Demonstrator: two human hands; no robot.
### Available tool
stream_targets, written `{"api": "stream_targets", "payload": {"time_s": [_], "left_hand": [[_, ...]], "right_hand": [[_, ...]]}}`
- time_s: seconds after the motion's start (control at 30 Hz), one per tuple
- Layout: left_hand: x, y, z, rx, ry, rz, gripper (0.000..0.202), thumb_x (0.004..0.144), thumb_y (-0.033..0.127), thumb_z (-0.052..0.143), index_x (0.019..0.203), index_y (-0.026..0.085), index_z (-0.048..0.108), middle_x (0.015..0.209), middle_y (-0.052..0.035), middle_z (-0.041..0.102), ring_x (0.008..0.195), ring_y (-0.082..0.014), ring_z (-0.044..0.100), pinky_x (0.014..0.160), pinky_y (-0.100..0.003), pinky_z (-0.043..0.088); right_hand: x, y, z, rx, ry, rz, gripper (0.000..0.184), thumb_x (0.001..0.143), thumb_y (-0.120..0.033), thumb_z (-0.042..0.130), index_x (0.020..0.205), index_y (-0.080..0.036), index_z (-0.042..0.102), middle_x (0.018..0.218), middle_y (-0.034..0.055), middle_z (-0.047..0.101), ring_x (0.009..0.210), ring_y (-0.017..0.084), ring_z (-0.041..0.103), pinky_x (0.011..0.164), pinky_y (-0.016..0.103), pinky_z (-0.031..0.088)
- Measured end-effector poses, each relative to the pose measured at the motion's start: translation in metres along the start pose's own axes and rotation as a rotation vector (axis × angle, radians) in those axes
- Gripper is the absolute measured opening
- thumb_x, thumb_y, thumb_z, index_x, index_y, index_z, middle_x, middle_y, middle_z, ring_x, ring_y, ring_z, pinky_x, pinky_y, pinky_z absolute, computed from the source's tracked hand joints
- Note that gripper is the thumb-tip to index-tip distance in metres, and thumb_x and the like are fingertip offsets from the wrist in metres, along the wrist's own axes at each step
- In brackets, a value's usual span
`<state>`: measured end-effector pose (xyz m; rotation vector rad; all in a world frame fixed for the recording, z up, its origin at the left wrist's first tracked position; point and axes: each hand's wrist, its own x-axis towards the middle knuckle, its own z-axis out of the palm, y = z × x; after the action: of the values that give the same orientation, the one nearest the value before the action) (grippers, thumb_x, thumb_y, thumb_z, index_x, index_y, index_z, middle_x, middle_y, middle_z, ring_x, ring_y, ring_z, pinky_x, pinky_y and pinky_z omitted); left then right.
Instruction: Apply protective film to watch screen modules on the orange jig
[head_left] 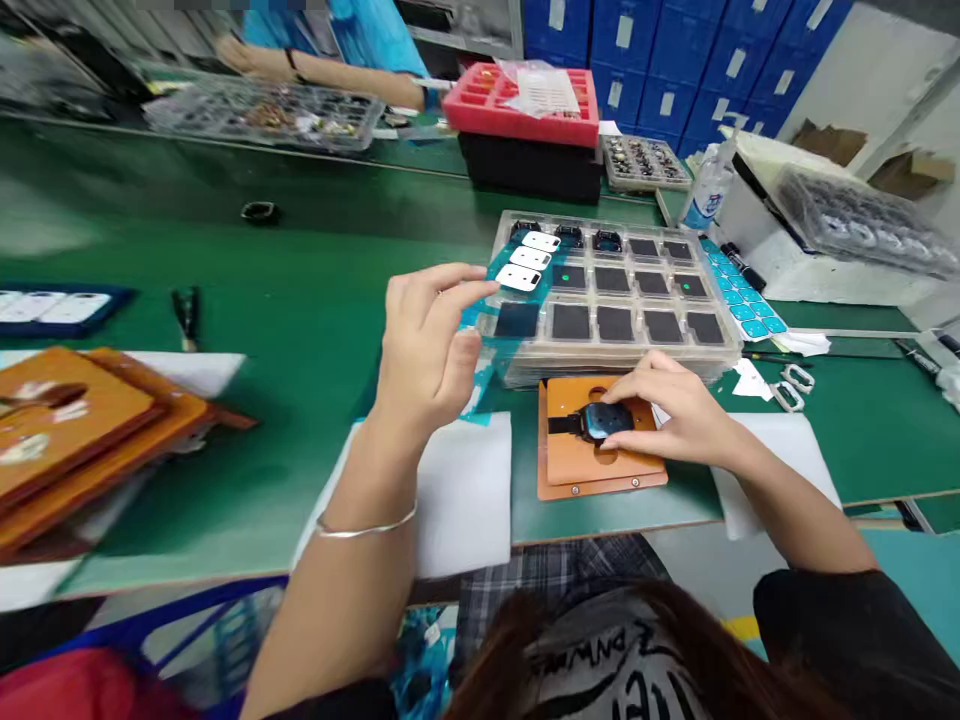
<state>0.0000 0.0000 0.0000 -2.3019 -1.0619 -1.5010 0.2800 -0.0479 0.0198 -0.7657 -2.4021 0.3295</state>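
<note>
Black smartwatch sits on an orange jig, strap running sideways, with the right hand clamping its fingers over it. Left hand is at a teal film sheet, fingers slightly apart; can't tell if they're pinching it.

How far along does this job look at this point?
Looks done: three far compartments of the clear tray hold watch-like dark pieces. In hand: the right hand holds a black smartwatch down on an orange jig, while the left hand holds a teal film sheet bearing white labels. Left: the other compartments show only flat dark squares.
</note>
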Motion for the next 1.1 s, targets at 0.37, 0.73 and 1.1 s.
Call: {"api": "stream_targets", "payload": {"time_s": [0.37, 0.73, 1.1], "left_hand": [[0.0, 0.0, 0.001, -0.031, -0.024, 0.0, 0.046, 0.103, 0.051, 0.029, 0.127, 0.031, 0.062, 0.127, -0.0092, 0.064, 0.112, -0.0293, 0.057, 0.094, -0.049, 0.044], [0.001, 0.002, 0.0, -0.021, -0.017, -0.001, 0.046, 0.103, 0.051, 0.029, 0.126, 0.03, 0.064, 0.126, -0.009, 0.064, 0.111, -0.0291, 0.057, 0.094, -0.049, 0.045], [0.0, -0.002, 0.001, -0.038, -0.028, -0.071, 0.051, 0.102, 0.056, 0.027, 0.121, 0.029, 0.065, 0.126, -0.0097, 0.065, 0.114, -0.0299, 0.057, 0.096, -0.05, 0.045]], "right_hand": [[0.001, -0.005, 0.0, -0.052, -0.083, 0.084, 0.033, 0.081, -0.039, 0.081, 0.102, -0.017, 0.069, 0.098, 0.0054, 0.076, 0.083, 0.021, 0.057, 0.073, 0.034, 0.05], [0.007, -0.01, -0.003, -0.08, -0.178, 0.191, 0.036, 0.079, -0.038, 0.083, 0.106, -0.018, 0.07, 0.1, 0.0059, 0.076, 0.086, 0.023, 0.057, 0.072, 0.034, 0.05], [0.009, -0.01, -0.007, -0.059, -0.17, 0.068, 0.074, 0.083, -0.065, 0.068, 0.138, -0.017, 0.055, 0.134, 0.0122, 0.065, 0.12, 0.03, 0.058, 0.1, 0.047, 0.05]]}}
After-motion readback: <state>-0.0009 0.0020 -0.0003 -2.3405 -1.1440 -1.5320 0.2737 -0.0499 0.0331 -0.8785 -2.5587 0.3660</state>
